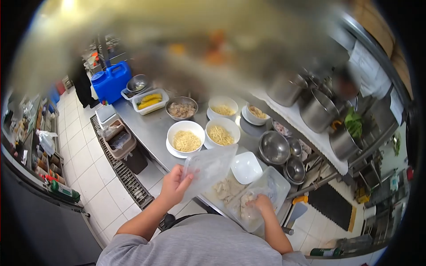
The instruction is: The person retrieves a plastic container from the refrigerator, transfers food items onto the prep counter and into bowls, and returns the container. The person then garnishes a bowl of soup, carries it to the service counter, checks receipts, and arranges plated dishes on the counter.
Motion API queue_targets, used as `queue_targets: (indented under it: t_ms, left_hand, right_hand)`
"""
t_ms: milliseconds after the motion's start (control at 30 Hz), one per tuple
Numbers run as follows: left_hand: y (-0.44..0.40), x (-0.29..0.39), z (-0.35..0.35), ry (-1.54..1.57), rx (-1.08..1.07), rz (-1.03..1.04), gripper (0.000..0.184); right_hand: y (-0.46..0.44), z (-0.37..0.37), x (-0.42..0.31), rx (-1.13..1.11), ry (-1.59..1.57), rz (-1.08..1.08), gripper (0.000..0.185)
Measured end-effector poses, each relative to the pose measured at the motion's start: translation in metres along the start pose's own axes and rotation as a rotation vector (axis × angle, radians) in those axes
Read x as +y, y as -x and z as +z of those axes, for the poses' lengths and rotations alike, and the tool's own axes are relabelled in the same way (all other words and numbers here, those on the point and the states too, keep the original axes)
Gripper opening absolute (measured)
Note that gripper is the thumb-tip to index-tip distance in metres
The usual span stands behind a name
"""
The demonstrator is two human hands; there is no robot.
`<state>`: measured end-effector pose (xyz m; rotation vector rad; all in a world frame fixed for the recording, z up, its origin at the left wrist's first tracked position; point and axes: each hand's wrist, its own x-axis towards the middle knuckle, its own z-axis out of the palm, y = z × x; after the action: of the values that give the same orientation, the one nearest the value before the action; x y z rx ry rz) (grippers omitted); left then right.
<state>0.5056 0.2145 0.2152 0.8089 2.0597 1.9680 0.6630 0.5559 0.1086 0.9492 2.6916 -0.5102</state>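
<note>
My left hand (174,184) grips a translucent plastic lid (207,168) by its lower left edge, tilted up over the front of the steel table (156,150). My right hand (262,205) reaches into a clear plastic container (277,188), its fingertips on pale, raw-looking pieces (248,208); whether they hold a piece is too small to tell. More pale pieces (227,189) lie just left of the container. Behind it sits an empty white square bowl (246,168). Farther back are white bowls of noodles, one (187,138) at the left and another (222,134) beside it.
Steel bowls (274,147) stand right of the noodles. A bowl of pale pieces (181,109), a tray with yellow items (150,101) and a blue jug (111,82) are at the back left. Pots (318,111) line a shelf at right. A person's dark-clothed legs (83,88) show far left.
</note>
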Motion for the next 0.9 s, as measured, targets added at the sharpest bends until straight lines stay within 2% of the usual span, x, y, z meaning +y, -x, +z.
queue_targets:
  t_ms: [67, 133, 267, 433, 500, 567, 633, 700, 767, 800, 833, 867, 900]
  left_hand:
    - [0.004, -0.003, -0.002, 0.054, 0.019, -0.01, 0.007]
    - [0.007, -0.003, -0.003, 0.177, 0.126, 0.029, 0.009]
    - [0.014, -0.014, -0.014, 0.193, 0.138, 0.039, 0.009]
    - [0.019, -0.018, -0.025, 0.174, 0.168, 0.032, 0.009]
    - [0.021, -0.026, -0.033, 0.151, 0.118, 0.006, 0.007]
    - [0.019, -0.03, -0.035, 0.138, 0.071, -0.009, 0.005]
    - [0.017, -0.027, -0.032, 0.208, 0.209, 0.06, 0.01]
    - [0.016, -0.033, -0.033, 0.214, 0.205, 0.059, 0.01]
    - [0.015, -0.036, -0.036, 0.218, 0.199, 0.058, 0.01]
    - [0.015, -0.035, -0.039, 0.2, 0.143, 0.033, 0.008]
    - [0.014, -0.035, -0.04, 0.181, 0.087, 0.006, 0.006]
    - [0.014, -0.034, -0.04, 0.182, 0.081, 0.002, 0.006]
    - [0.014, -0.033, -0.04, 0.172, 0.08, 0.005, 0.006]
  right_hand:
    - [0.004, -0.002, -0.01, -0.079, 0.013, 0.08, 0.083]
    - [-0.004, 0.005, -0.007, -0.089, 0.013, 0.058, 0.088]
    - [-0.013, 0.013, -0.01, -0.128, 0.113, -0.041, 0.098]
    - [-0.001, -0.007, -0.041, -0.234, 0.143, -0.02, 0.105]
    - [0.004, -0.005, -0.046, -0.244, 0.155, -0.004, 0.108]
    - [0.001, 0.001, -0.043, -0.199, 0.038, 0.011, 0.111]
    - [-0.007, 0.01, -0.032, -0.169, 0.03, 0.011, 0.106]
    - [-0.012, 0.011, -0.024, -0.139, 0.017, 0.014, 0.102]
    - [-0.013, 0.006, -0.019, -0.329, -0.141, 0.012, 0.089]
    - [-0.012, 0.003, -0.018, -0.326, -0.14, 0.015, 0.089]
    - [-0.011, 0.0, -0.018, -0.294, -0.181, -0.004, 0.08]
    - [-0.008, -0.001, -0.017, -0.266, -0.223, -0.019, 0.071]
    - [-0.009, -0.002, -0.014, -0.268, -0.226, -0.013, 0.071]
